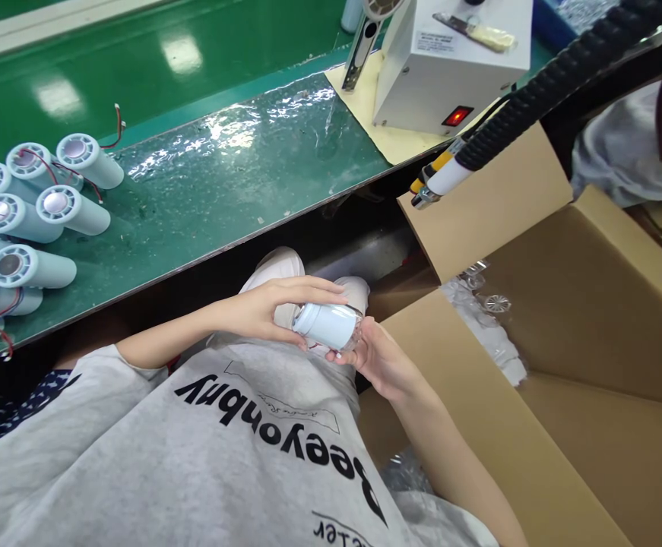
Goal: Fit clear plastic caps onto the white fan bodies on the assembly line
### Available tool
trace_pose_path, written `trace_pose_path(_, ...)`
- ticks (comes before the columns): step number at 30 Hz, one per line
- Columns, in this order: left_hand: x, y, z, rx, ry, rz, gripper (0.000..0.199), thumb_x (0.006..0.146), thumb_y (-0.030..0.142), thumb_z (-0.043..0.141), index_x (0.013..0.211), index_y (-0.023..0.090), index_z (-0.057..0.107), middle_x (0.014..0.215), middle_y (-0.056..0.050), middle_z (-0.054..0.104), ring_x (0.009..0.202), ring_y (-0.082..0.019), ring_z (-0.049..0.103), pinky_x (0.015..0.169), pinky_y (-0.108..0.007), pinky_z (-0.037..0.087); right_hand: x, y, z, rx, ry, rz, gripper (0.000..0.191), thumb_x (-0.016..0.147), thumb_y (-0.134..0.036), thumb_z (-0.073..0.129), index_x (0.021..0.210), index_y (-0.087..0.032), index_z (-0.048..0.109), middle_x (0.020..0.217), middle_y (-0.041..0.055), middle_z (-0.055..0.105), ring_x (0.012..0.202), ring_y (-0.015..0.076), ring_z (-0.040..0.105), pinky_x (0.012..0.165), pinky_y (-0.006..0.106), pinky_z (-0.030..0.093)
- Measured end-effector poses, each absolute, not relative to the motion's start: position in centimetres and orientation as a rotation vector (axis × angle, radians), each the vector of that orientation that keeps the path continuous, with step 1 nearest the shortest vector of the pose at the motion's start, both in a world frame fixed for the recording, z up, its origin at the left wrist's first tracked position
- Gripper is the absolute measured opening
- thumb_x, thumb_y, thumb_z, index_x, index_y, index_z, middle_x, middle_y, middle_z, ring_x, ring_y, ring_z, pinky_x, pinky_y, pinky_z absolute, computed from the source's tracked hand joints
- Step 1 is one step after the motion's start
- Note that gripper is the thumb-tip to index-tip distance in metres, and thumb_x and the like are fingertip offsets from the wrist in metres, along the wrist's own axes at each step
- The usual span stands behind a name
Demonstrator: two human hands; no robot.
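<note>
While your left hand (pixel 259 308) wraps its fingers (pixel 316 290) over a pale blue cylinder (pixel 329 325) with the thumb below, your right hand (pixel 388 363) grips the other end, its fingertips around a clear plastic piece (pixel 356 333) there. Both sets of fingers are closed on the object, which lies tilted on its side between your hands, above your lap and in front of your lettered grey shirt (pixel 194 456). Beyond your knees, the edge of a green bench (pixel 239 182) runs diagonally, rising to the right. At its left end, a cluster of similar pale blue cylinders (pixel 34 266) stands close together, showing ringed ends with round centres; red wires (pixel 118 129) trail from some. Toward the upper right, a white machine (pixel 450 68) with a lit red switch (pixel 457 115) sits on a yellowish sheet (pixel 359 114). A black ribbed hose (pixel 541 83) slants down in front of it, ending in a white-and-yellow tip. To your right is an open cardboard box (pixel 604 319) with clear plastic pieces (pixel 495 304) and white sheeting inside. Past it, another person's pale clothing (pixel 616 148) and arm show.
</note>
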State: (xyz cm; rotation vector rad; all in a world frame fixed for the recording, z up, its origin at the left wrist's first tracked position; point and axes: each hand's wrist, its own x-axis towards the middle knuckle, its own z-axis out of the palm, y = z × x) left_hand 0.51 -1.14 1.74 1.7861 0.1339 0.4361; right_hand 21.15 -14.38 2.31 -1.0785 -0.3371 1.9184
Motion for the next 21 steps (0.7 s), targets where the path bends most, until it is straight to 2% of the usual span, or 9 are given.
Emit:
trace_pose_path(4, 0.4, -1.4, 2.2, 1.779, 0.187, 0.396, 0.056, 0.085, 0.031, 0.082, 0.138, 0.029, 0.067, 0.149, -0.012, 0.064, 0.143, -0.031, 0.056, 0.119, -0.049, 0.046, 21.2, -14.5, 2.4, -1.106, -0.345, 1.989, 0.067, 0.068, -0.078, 0.084, 0.097, -0.018, 0.074, 0.078, 0.0043, 0.078, 0.059, 0.0134, 0.074, 0.057, 0.016, 0.063)
trace_pose_path(8, 0.4, -1.9, 2.8, 1.694, 0.306, 0.341, 0.059, 0.084, 0.033, 0.081, 0.140, 0.027, 0.064, 0.144, -0.013, 0.065, 0.133, -0.029, 0.062, 0.098, -0.039, 0.059, 21.3, -15.1, 2.1, -1.155, -0.612, 1.970, 0.079, 0.080, -0.093, 0.055, 0.095, -0.017, 0.070, 0.076, 0.0071, 0.074, 0.058, 0.0170, 0.072, 0.050, 0.023, 0.062)
trace_pose_path(10, 0.5, -2.1, 3.0, 1.618, 0.368, 0.322, 0.062, 0.083, 0.036, 0.082, 0.141, 0.027, 0.062, 0.145, -0.012, 0.064, 0.130, -0.028, 0.063, 0.092, -0.034, 0.060, 21.3, -15.6, 1.8, -1.293, -0.834, 1.699, 0.068, 0.093, -0.084, 0.050, 0.104, -0.019, 0.068, 0.084, 0.0077, 0.075, 0.066, 0.0195, 0.074, 0.054, 0.028, 0.064)
trace_pose_path(12, 0.5, -2.3, 3.1, 1.551, 0.397, 0.317, 0.063, 0.083, 0.038, 0.083, 0.141, 0.027, 0.061, 0.144, -0.012, 0.064, 0.124, -0.026, 0.066, 0.088, -0.030, 0.060, 21.3, -15.9, 1.3, -1.408, -1.101, 1.246, 0.041, 0.104, -0.058, 0.055, 0.124, -0.023, 0.062, 0.112, 0.0111, 0.076, 0.088, 0.0224, 0.077, 0.071, 0.035, 0.069)
trace_pose_path(13, 0.5, -2.4, 3.1, 1.526, 0.404, 0.312, 0.064, 0.083, 0.039, 0.083, 0.142, 0.026, 0.061, 0.143, -0.012, 0.064, 0.120, -0.025, 0.067, 0.085, -0.029, 0.059, 21.4, -16.0, 1.1, -1.406, -1.250, 1.013, 0.034, 0.106, -0.043, 0.058, 0.135, -0.027, 0.057, 0.132, 0.0127, 0.071, 0.104, 0.0241, 0.076, 0.081, 0.039, 0.069)
trace_pose_path(15, 0.5, -2.5, 3.1, 1.502, 0.409, 0.294, 0.065, 0.084, 0.040, 0.082, 0.143, 0.026, 0.060, 0.140, -0.012, 0.065, 0.110, -0.022, 0.070, 0.079, -0.026, 0.059, 21.5, -16.0, 0.8, -1.283, -1.557, 0.636, 0.053, 0.102, -0.018, 0.060, 0.150, -0.035, 0.047, 0.160, 0.0105, 0.051, 0.131, 0.0270, 0.065, 0.099, 0.048, 0.064)
trace_pose_path(16, 0.5, -2.5, 3.1, 1.502, 0.413, 0.283, 0.065, 0.084, 0.041, 0.082, 0.143, 0.025, 0.059, 0.138, -0.012, 0.066, 0.106, -0.021, 0.070, 0.076, -0.025, 0.058, 21.6, -15.9, 0.7, -1.202, -1.685, 0.509, 0.063, 0.099, -0.010, 0.059, 0.153, -0.039, 0.045, 0.164, 0.0074, 0.046, 0.138, 0.0275, 0.060, 0.104, 0.050, 0.062)
trace_pose_path(18, 0.4, -2.5, 3.2, 1.515, 0.423, 0.262, 0.067, 0.085, 0.043, 0.081, 0.145, 0.025, 0.058, 0.135, -0.012, 0.067, 0.101, -0.020, 0.070, 0.073, -0.025, 0.058, 21.8, -15.8, 0.7, -1.107, -1.831, 0.400, 0.070, 0.095, -0.003, 0.063, 0.153, -0.041, 0.048, 0.162, 0.0042, 0.051, 0.142, 0.0274, 0.057, 0.110, 0.051, 0.058)
trace_pose_path(21, 0.2, -2.2, 3.3, 1.549, 0.383, 0.243, 0.071, 0.084, 0.044, 0.082, 0.149, 0.028, 0.057, 0.145, -0.012, 0.064, 0.120, -0.025, 0.067, 0.089, -0.032, 0.060, 22.0, -15.8, 0.9, -1.161, -1.706, 0.635, 0.061, 0.096, -0.022, 0.075, 0.151, -0.037, 0.054, 0.152, 0.0077, 0.061, 0.136, 0.0289, 0.062, 0.106, 0.047, 0.062)
